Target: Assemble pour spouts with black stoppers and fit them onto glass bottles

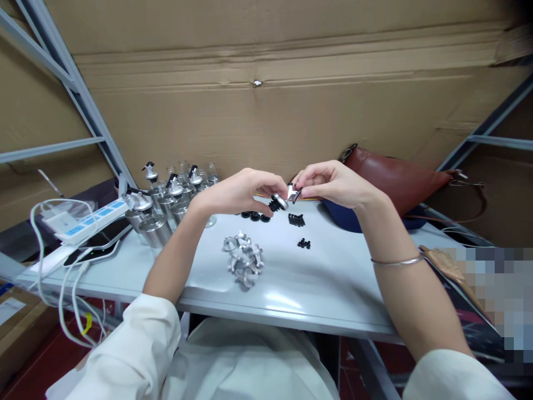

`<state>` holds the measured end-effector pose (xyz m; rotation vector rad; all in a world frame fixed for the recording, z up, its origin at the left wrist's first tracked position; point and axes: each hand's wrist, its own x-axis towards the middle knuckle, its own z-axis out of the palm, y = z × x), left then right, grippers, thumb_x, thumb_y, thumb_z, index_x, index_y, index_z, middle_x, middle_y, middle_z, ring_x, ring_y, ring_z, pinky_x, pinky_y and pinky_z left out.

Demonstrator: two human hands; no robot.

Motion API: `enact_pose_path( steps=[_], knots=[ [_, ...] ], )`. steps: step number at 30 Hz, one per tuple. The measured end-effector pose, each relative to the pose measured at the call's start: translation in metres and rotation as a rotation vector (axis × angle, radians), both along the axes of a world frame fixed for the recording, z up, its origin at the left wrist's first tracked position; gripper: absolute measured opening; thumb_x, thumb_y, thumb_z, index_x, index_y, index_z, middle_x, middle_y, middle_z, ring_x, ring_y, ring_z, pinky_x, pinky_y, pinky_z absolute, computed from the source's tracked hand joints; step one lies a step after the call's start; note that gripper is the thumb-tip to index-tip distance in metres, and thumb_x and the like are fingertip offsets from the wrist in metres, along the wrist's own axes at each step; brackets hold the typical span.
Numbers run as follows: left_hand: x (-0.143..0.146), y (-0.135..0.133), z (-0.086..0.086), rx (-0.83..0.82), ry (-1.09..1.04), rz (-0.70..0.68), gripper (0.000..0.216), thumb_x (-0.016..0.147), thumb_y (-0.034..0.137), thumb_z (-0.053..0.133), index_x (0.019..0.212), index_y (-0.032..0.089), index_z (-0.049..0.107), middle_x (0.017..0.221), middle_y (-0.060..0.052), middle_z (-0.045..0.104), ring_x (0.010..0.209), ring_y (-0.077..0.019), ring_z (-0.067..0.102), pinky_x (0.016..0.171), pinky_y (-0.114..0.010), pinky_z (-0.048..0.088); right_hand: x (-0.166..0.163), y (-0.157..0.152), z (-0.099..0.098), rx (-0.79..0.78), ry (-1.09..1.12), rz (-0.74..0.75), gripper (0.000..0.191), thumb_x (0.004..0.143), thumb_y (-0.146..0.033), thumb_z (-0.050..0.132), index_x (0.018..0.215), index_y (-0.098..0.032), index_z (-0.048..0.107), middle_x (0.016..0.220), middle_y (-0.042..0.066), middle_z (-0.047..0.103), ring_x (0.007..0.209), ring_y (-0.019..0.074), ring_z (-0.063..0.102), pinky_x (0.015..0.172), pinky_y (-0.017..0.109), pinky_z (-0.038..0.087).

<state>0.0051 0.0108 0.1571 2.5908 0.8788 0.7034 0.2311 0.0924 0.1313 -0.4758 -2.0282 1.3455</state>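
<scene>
My left hand (245, 191) is closed around a bottle pourer (278, 203) with a silver body and a black ribbed stopper, held tilted above the table. At the pourer's spout end, my right hand (328, 180) pinches a small black piece (297, 194), which looks like a flip cap; its contact with the spout is partly hidden by the fingers. Below my left hand lies a heap of silver pourer bodies (244, 258). Black round stoppers (255, 216) sit in a row behind the heap. Small black caps (296, 220) and smaller black parts (304, 243) lie to the right.
Several glass and metal bottles (155, 229), some topped with pourers, stand at the left. Beyond them are a power strip (97, 222) and white cables (62, 311). A brown leather bag (391, 178) rests at the back right. Cardboard (266, 122) walls the table (291, 303).
</scene>
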Motion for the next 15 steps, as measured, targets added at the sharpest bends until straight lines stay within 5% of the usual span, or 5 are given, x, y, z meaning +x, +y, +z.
enact_pose_path(
  steps=[8, 15],
  knots=[
    [-0.0021, 0.0032, -0.0027, -0.038, -0.007, 0.016, 0.038, 0.072, 0.017, 0.069, 0.108, 0.015, 0.057, 0.105, -0.004, 0.066, 0.095, -0.0132, 0.063, 0.085, -0.027, 0.050, -0.0024, -0.0033, 0.0013, -0.063, 0.023, 0.020, 0.022, 0.062, -0.022, 0.081, 0.082, -0.020, 0.071, 0.079, 0.001, 0.070, 0.072, 0.0136, 0.067, 0.066, 0.026, 0.057],
    [0.0011, 0.0056, -0.0056, 0.006, -0.028, 0.021, 0.027, 0.074, 0.018, 0.068, 0.101, 0.014, 0.063, 0.100, -0.004, 0.068, 0.093, -0.0144, 0.063, 0.086, -0.029, 0.050, -0.0008, -0.0048, 0.0041, -0.068, 0.004, -0.040, 0.023, 0.065, -0.028, 0.080, 0.084, -0.019, 0.071, 0.080, 0.003, 0.071, 0.072, 0.0146, 0.067, 0.065, 0.026, 0.055]
  ],
)
